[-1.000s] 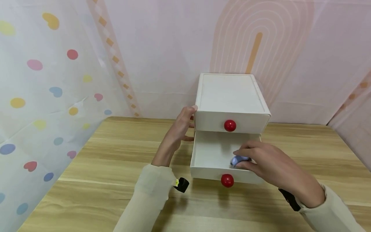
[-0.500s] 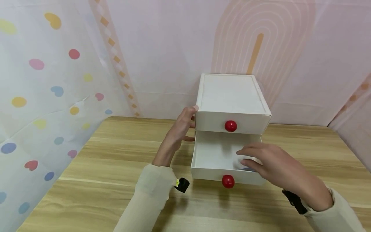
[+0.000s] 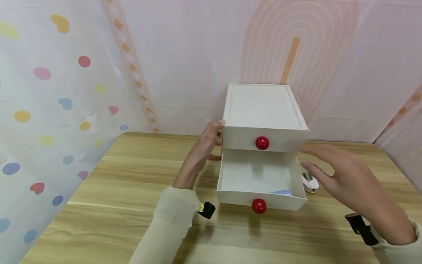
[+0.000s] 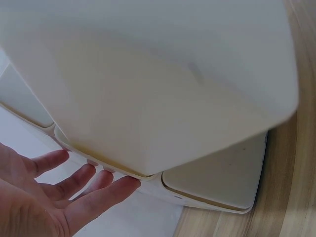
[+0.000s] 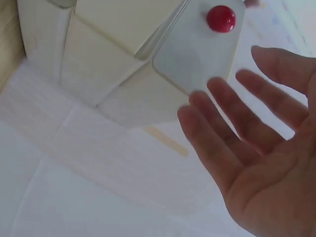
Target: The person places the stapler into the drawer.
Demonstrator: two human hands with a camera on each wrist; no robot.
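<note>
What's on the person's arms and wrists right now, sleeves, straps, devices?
Both arms wear long pale cream sleeves. The left sleeve carries a small black device with a yellow-green mark at the wrist. The right sleeve ends at a black strap at the wrist. The left hand and right hand are bare, with no gloves or rings visible.

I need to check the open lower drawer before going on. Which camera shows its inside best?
The head view: it looks down into the lower drawer, pulled out, with a pale blue thing at its front right corner. The right wrist view shows only white cabinet faces and a red knob; the left wrist view shows only the cabinet's outside.
</note>
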